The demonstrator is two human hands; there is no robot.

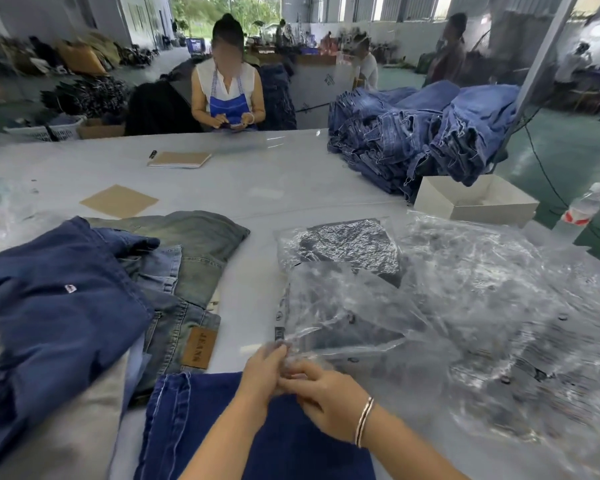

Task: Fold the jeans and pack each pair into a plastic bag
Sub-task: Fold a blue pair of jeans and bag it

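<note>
Plastic: the clear bag [343, 317] lay at lower centre of the frame, thin, crinkled and glossy; it looked light, limp and slippery, likely to cling to itself at the mouth.
Bag grip: both hands met at its near edge; the left hand [262, 370] pinched the film between curled fingers, and the right hand [321, 393] was curled onto the same edge, apparently working the two layers apart.
Where to hold it: judged best at the open lip, one layer per hand, since a hold on the flat middle would only slide.
Denim: the dark jeans [194, 427] sat folded at bottom centre, just under the forearms and touching the bag's near edge; they looked soft but dense and heavy next to the film.
Where to hold them: probably along the folded edge with a flat hand under the stack, so the fold would not fall open going in.
Waiting pile: loose jeans [84, 299] lay at lower left on the bench [257, 181], one showing a brown label [200, 348].
Spare bags: a heap of film [499, 306] filled the lower right, with a packed pair [350, 247] at its upper left.
Stock: stacked denim [423, 133] stood at upper right, well apart.
</note>
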